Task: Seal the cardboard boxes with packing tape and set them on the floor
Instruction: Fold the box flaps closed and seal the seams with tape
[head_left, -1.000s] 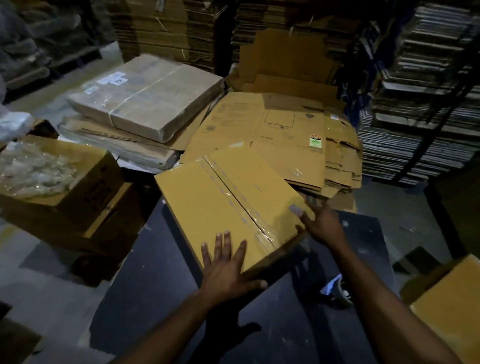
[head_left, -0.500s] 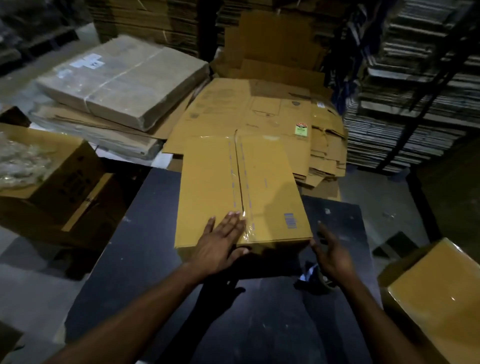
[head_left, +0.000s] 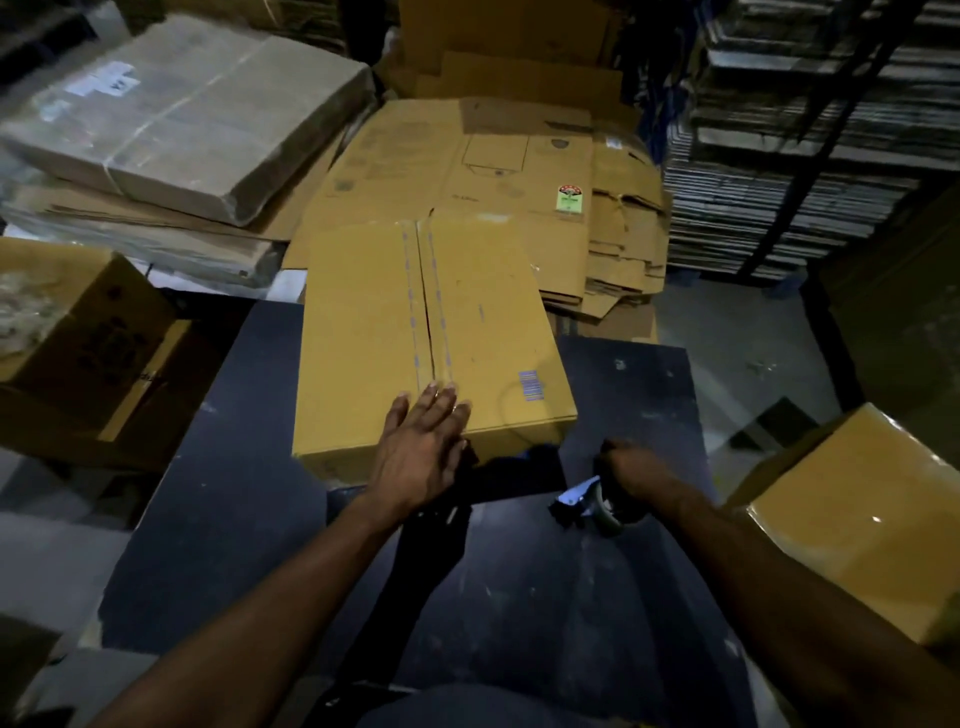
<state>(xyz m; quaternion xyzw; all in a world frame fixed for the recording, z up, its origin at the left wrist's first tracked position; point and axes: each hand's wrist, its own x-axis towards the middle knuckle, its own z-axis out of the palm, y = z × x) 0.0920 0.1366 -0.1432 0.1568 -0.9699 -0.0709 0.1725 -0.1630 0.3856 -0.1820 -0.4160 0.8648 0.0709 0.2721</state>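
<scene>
A closed yellow-brown cardboard box (head_left: 483, 332) lies on the dark table (head_left: 249, 519), its top flaps meeting in a centre seam that runs away from me. My left hand (head_left: 418, 457) rests flat on the box's near edge, fingers straight over the seam. To the right of the box, my right hand (head_left: 631, 480) curls round the handle of a tape dispenser (head_left: 589, 506) that sits low over the table.
A second yellow box (head_left: 862, 519) stands low at the right. An open box of plastic-wrapped items (head_left: 88, 332) is at the left. Flattened cartons (head_left: 467, 156) and a wrapped bundle (head_left: 192, 114) lie beyond the table. Stacked shelving fills the right side.
The box was turned until its seam points straight away from me. My left hand slid to the seam's near end. My right hand left the box corner and took hold of the tape dispenser.
</scene>
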